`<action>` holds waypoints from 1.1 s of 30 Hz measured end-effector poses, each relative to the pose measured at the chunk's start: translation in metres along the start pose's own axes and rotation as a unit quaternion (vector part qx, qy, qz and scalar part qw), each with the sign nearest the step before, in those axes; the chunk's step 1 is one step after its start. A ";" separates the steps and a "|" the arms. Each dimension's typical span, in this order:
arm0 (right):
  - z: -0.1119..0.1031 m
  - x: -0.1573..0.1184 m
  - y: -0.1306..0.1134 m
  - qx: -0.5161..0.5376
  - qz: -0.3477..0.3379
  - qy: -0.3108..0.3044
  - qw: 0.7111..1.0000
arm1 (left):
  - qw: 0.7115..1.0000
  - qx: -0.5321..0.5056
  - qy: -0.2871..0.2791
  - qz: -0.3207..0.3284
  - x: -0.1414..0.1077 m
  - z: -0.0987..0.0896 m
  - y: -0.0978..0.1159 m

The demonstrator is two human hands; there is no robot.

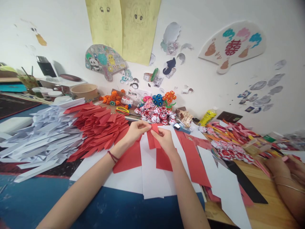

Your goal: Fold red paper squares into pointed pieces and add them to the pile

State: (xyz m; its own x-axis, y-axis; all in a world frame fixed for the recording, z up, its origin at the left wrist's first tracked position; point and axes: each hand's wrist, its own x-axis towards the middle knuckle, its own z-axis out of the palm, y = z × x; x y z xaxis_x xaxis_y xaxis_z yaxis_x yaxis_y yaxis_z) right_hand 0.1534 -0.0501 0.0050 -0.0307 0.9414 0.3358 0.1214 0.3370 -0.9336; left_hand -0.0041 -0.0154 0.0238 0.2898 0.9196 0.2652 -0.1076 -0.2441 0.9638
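Between my two hands is a small red paper strip (153,140), held up over the sheets. My left hand (138,129) pinches its upper left edge with thumb and fingers. On the other side my right hand (164,138) grips it, the thumb lying across the front. Below lie white paper sheets (152,178) and red paper sheets (128,160), overlapping on the blue mat. To the left of my left hand rises a heap of folded red paper pieces (97,127), with a heap of folded white paper pieces (54,130) beside it.
Red-and-white paper flowers (157,115) sit at the back by the wall, near yellow-handled scissors (122,110). A round tub (84,92) stands back left. At the right edge, another person's hands (283,168) work near colourful strips (238,130) and a yellow bottle (207,117).
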 end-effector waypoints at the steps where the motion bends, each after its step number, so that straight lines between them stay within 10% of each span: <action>1: 0.001 0.000 0.000 -0.002 -0.001 0.007 1.000 | 1.000 0.001 -0.002 0.000 0.000 0.000 -0.001; 33: -0.001 -0.002 -0.007 -0.081 -0.030 0.030 0.996 | 0.996 0.052 -0.014 0.067 0.005 -0.004 -0.007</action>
State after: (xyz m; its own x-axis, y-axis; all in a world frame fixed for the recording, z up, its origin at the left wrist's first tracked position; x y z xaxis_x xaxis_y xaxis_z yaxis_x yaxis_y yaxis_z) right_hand 0.1535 -0.0544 0.0110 0.0157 0.9153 0.4024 0.2788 0.3825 -0.8809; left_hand -0.0063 -0.0082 0.0186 0.3056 0.8683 0.3907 -0.0490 -0.3954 0.9172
